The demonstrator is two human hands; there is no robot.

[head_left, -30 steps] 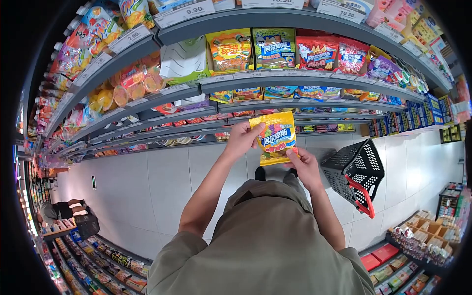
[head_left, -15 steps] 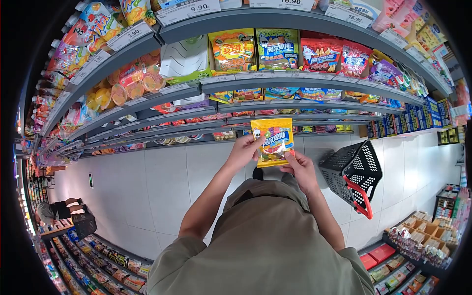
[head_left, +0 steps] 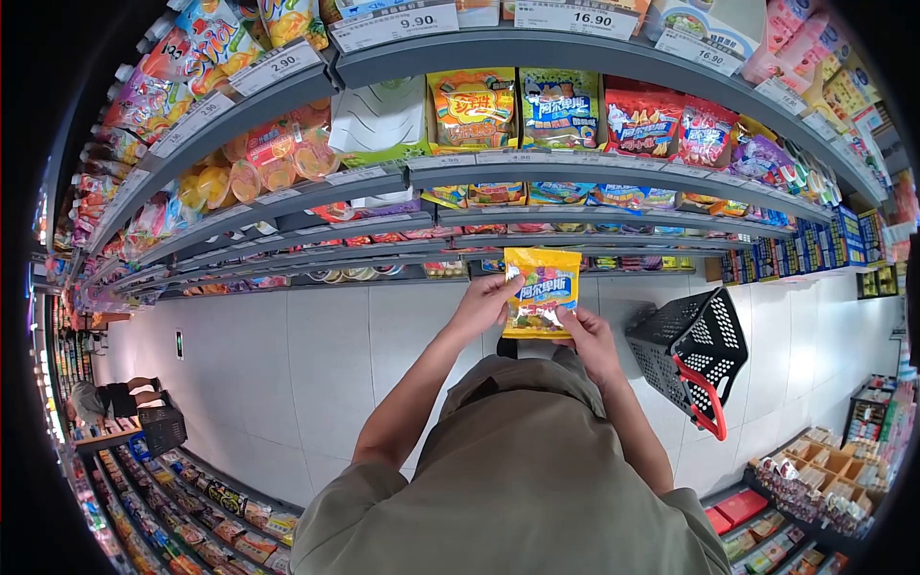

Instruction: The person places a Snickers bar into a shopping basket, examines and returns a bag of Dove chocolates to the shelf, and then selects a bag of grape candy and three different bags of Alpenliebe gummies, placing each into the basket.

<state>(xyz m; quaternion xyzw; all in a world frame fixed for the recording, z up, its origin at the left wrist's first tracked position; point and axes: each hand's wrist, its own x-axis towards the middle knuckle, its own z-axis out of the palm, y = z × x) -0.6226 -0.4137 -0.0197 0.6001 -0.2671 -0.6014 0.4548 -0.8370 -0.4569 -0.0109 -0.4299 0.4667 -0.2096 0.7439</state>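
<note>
A yellow candy bag [head_left: 542, 287] with a blue label and colourful pieces printed or showing on it is held up in front of my body. My left hand [head_left: 485, 305] pinches its left edge, thumb on the front. On the lower right side, my right hand [head_left: 586, 337] grips it with the thumb over the front. The fingers behind the bag are hidden. Beyond it, similar bags stand on the shelf: an orange and yellow bag [head_left: 471, 107], a green and blue bag [head_left: 560, 107] and a red bag [head_left: 642, 117].
A black shopping basket [head_left: 661, 335] with a red handle [head_left: 701, 393] stands on the tiled floor to my right. Stacked shelves [head_left: 575, 165] with price tags curve across the front. Another person [head_left: 105, 402] is at the far left beside a dark basket [head_left: 161, 429]. More shelves [head_left: 206, 508] run behind me.
The candy bag and both hands have shifted slightly down in view, and the bag looks more upright. The shelves have also slid down and right as the camera moved. Both hands keep their hold.
</note>
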